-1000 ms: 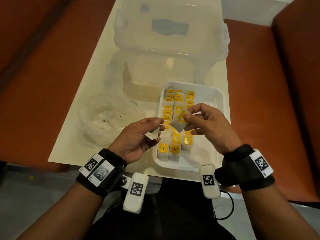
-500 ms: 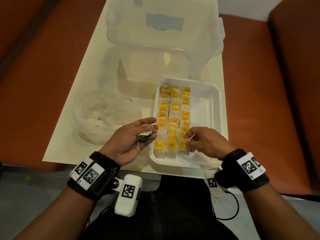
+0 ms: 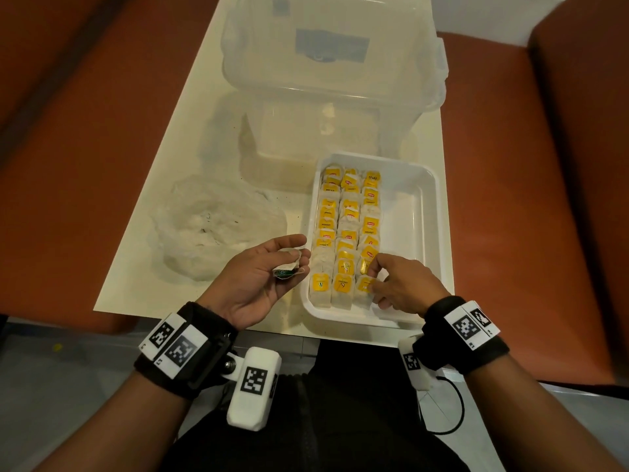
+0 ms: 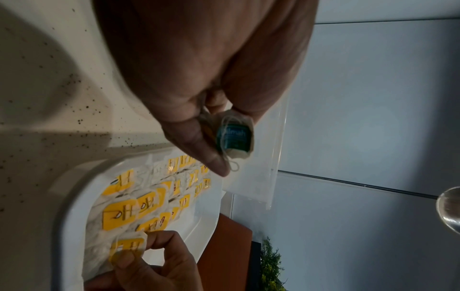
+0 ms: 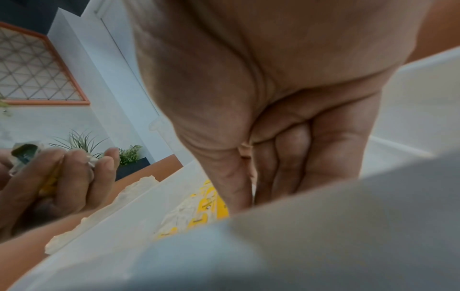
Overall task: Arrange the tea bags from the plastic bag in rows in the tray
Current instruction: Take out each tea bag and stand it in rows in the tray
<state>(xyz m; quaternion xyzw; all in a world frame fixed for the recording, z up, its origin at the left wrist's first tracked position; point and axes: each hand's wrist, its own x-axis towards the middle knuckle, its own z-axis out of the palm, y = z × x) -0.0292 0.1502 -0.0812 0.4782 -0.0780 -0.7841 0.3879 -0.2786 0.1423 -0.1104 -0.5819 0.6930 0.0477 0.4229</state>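
A white tray (image 3: 422, 233) holds three rows of yellow-tagged tea bags (image 3: 347, 229). My right hand (image 3: 372, 277) is down in the tray's near end. Its thumb and forefinger pinch a yellow-tagged tea bag (image 4: 129, 246) at the near end of the third row. My left hand (image 3: 292, 258) hovers just left of the tray, palm up. Its fingers curl round a tea bag with a green tag (image 4: 234, 137). The crumpled plastic bag (image 3: 211, 226) lies on the table left of the tray.
A large clear storage box (image 3: 333, 63) stands behind the tray. The tray's right part is bare white floor (image 3: 405, 212). Orange seats (image 3: 527, 165) flank the narrow cream table (image 3: 177, 148). The table's front edge runs just below the tray.
My right hand came down from above the tray with its tea bag to the near end of the third row. The left hand stayed put, still holding its bag.
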